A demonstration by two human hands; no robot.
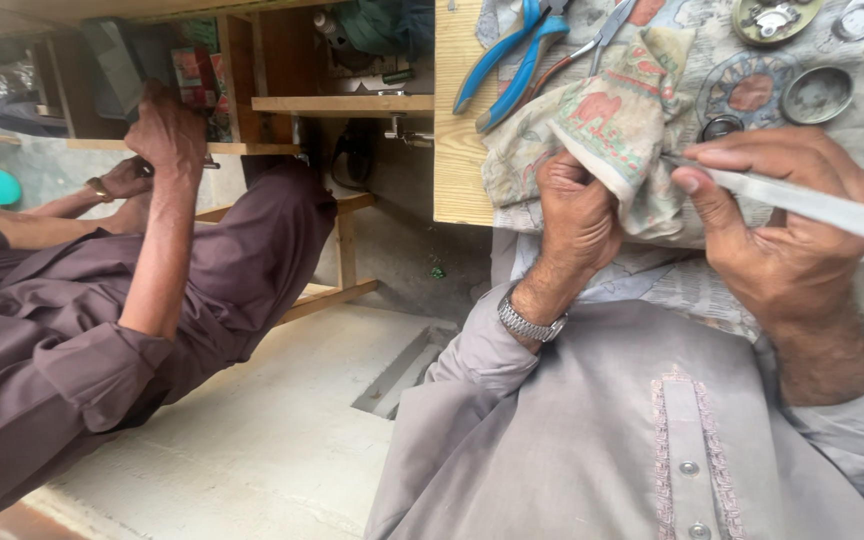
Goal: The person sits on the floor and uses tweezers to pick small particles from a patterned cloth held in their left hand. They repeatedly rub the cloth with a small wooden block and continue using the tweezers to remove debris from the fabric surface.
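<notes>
**Cloth in left hand, flat metal tool in right — handling notes**

Workbench: pale wood edge, far centre, covered on the right by a printed sheet. I'm seated close to it, grey tunic in the near field.

Co-worker at left in dark purple clothing, one hand raised to the shelves. Not mine, ignoring it.

Patterned cloth: soft, limp, light, draped over the bench edge. My left hand is clenched on a bunched fold of it, steel watch at the wrist. It will slump and slide — best taken as a gathered wad, not by a corner.

Flat metal tool: slim, pale, stiff, looks like a file or blade, though I can't tell which. My right hand is grasping it mid-length, thumb on top, tip against the cloth. Judged light but rigid, possibly slick. I'd hold the shank, away from the edges.

Blue-handled pliers lie far centre on the bench, just left of the cloth.

Small round metal cases sit far right on the sheet — likely delicate, pick up by the rim.
</notes>
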